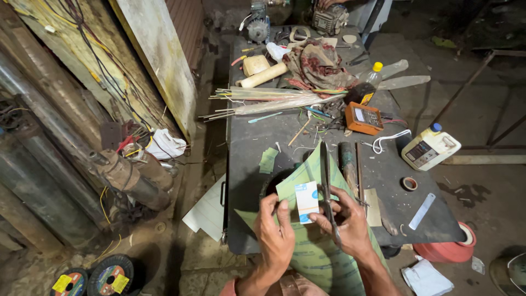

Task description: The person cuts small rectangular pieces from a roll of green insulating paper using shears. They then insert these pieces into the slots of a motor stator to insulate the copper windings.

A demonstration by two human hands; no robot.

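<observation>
My left hand (275, 233) pinches the lower left of a small white and blue card (306, 201) against a large green sheet of insulating paper (307, 172). My right hand (349, 222) holds long dark scissors (326, 175) whose blades point away from me along the sheet's right side; its fingers also touch the card's right edge. The green sheet (320, 263) runs from my lap up over the near edge of the dark workbench (246, 153).
On the bench lie an orange meter (363, 118), a white jug (430, 148), a tape roll (409, 183), a bundle of thin rods in plastic (268, 101), a rag (318, 63), a motor (329, 19). Pipes (131, 175) and wire spools (112, 274) stand at left.
</observation>
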